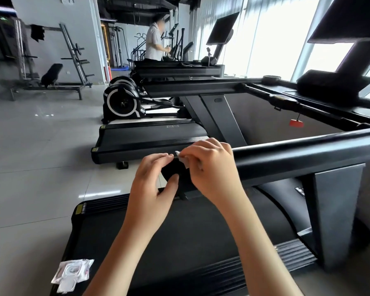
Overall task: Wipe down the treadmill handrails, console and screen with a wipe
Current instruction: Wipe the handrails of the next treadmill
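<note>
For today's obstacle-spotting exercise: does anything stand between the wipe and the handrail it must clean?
Nothing visible does. The right hand pinches the wipe at the near end of the handrail; the left hand lies beyond the wipe, off the rail.

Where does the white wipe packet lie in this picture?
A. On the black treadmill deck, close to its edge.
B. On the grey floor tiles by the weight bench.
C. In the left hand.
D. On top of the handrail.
A: the wipe packet lies flat on the treadmill deck, at the lower left of the view, while the right hand pinches only a small wipe.
</note>
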A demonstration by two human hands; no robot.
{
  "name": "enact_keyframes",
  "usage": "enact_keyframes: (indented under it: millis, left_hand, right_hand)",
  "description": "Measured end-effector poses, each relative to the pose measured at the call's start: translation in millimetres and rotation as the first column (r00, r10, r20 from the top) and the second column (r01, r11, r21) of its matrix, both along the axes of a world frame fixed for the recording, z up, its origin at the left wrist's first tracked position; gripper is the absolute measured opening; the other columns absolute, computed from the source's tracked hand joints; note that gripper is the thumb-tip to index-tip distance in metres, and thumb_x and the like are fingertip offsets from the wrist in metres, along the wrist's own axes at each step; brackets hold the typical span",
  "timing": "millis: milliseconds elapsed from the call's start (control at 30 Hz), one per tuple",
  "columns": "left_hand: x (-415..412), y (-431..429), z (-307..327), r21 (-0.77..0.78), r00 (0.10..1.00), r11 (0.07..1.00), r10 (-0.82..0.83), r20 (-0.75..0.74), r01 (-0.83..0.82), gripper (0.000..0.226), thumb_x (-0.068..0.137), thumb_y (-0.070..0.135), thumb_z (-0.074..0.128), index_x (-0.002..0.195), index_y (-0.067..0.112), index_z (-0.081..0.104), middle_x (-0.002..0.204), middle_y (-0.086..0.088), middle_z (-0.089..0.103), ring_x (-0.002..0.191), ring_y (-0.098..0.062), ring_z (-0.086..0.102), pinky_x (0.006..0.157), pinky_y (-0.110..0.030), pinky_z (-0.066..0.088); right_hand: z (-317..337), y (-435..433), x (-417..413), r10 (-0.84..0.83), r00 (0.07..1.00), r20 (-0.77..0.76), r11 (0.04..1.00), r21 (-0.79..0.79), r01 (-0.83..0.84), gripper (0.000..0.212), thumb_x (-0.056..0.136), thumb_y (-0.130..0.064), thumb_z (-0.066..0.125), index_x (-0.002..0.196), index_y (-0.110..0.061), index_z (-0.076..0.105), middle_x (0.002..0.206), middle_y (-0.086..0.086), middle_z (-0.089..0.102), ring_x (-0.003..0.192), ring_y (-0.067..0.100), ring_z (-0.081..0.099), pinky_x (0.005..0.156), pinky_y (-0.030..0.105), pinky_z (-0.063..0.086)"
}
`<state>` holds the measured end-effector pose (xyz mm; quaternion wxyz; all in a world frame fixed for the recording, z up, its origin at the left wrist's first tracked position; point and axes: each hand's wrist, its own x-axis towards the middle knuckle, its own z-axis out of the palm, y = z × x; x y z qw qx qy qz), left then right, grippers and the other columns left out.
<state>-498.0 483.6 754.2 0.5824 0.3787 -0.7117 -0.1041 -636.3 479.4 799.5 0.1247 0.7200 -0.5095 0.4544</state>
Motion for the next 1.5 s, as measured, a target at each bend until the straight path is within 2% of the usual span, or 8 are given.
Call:
enact_keyframes:
  millis: [200, 367, 533, 767, 900, 1100, 1267, 1500]
  left_hand:
    - [1, -1, -1, 0.015, 1.0, 1.0, -0.007, -0.02, 0.008, 0.038, 0.085, 0.029, 0.052, 0.119, 0.014, 0.064, 0.117, 0.009, 0.056, 0.115, 0.004, 0.05, 0.099, -0.009, 0.033]
    - [2, -4, -3, -0.007, 0.999, 1.0, -0.02, -0.033, 0.019, 0.038, 0.086, 0.028, 0.053, 0.119, 0.013, 0.064, 0.114, 0.009, 0.056, 0.114, 0.003, 0.051, 0.098, -0.012, 0.036]
    - [4, -6, -4, -0.002, 0.995, 0.998, -0.064, -0.072, 0.064, 0.038, 0.087, 0.028, 0.053, 0.121, 0.015, 0.064, 0.118, 0.018, 0.053, 0.114, -0.002, 0.052, 0.083, -0.046, 0.055]
    - [9, -8, -2, -0.007, 0.998, 0.998, -0.067, 0.018, 0.067, 0.041, 0.088, 0.03, 0.051, 0.122, 0.012, 0.064, 0.117, 0.008, 0.057, 0.114, 0.0, 0.052, 0.099, -0.012, 0.037]
    - [15, -12, -2, -0.015, 0.994, 0.997, -0.081, 0.075, 0.082, 0.041, 0.088, 0.031, 0.051, 0.122, 0.011, 0.064, 0.117, 0.005, 0.058, 0.113, -0.006, 0.053, 0.099, -0.01, 0.035]
    - [19, -15, -1, -0.028, 0.988, 0.993, -0.115, 0.104, 0.119, 0.043, 0.089, 0.033, 0.052, 0.124, 0.011, 0.063, 0.118, 0.004, 0.058, 0.114, -0.006, 0.052, 0.099, -0.011, 0.036]
    - [20, -12, 0, 0.017, 0.992, 0.993, -0.12, 0.041, 0.12, 0.045, 0.086, 0.032, 0.056, 0.124, 0.008, 0.061, 0.117, 0.009, 0.055, 0.112, 0.011, 0.045, 0.098, -0.005, 0.03]
    - [17, -4, 1, 0.33, 0.939, 0.904, -0.173, -0.296, 0.271, 0.042, 0.081, 0.009, 0.073, 0.113, 0.033, 0.058, 0.112, 0.012, 0.062, 0.106, 0.004, 0.059, 0.091, -0.014, 0.045]
  right_hand:
    - [-21, 7, -15, -0.257, 0.949, 0.185, 0.945, -0.157, 0.286, 0.025, 0.088, -0.027, 0.051, 0.088, -0.021, 0.075, 0.099, -0.001, 0.061, 0.094, 0.019, 0.05, 0.074, 0.031, 0.036]
    - [-47, 29, 3, -0.229, 0.96, 0.164, 0.935, -0.238, 0.264, 0.032, 0.078, 0.0, 0.062, 0.1, -0.018, 0.075, 0.098, -0.004, 0.066, 0.094, 0.018, 0.056, 0.079, 0.028, 0.039]
    - [-52, 27, -10, -0.296, 0.855, 0.425, 0.869, -0.253, 0.426, 0.024, 0.076, 0.005, 0.066, 0.086, -0.015, 0.076, 0.09, -0.004, 0.07, 0.082, 0.022, 0.059, 0.075, 0.013, 0.042]
    - [-87, 32, 21, -0.207, 0.829, 0.519, 0.922, -0.181, 0.343, 0.012, 0.076, 0.01, 0.072, 0.08, -0.002, 0.072, 0.089, 0.006, 0.058, 0.076, -0.003, 0.053, 0.066, 0.002, 0.039]
    - [-93, 29, 22, -0.251, 0.742, 0.621, 0.883, -0.167, 0.438, 0.013, 0.076, 0.014, 0.068, 0.076, 0.002, 0.068, 0.091, 0.008, 0.057, 0.081, 0.0, 0.056, 0.072, 0.002, 0.038]
    - [-91, 31, 56, -0.155, 0.812, 0.563, 0.917, -0.223, 0.33, 0.007, 0.081, 0.004, 0.066, 0.082, 0.0, 0.071, 0.092, 0.01, 0.062, 0.077, 0.02, 0.064, 0.065, 0.008, 0.045]
    - [-78, 23, 37, -0.178, 0.734, 0.655, 0.868, -0.247, 0.431, 0.013, 0.087, -0.001, 0.064, 0.094, -0.005, 0.074, 0.099, 0.0, 0.061, 0.086, 0.03, 0.065, 0.062, 0.024, 0.051]
    - [-55, 19, 41, -0.149, 0.939, 0.311, 0.929, -0.282, 0.241, 0.024, 0.084, 0.005, 0.061, 0.096, -0.008, 0.076, 0.096, 0.003, 0.067, 0.093, 0.016, 0.051, 0.083, 0.017, 0.043]
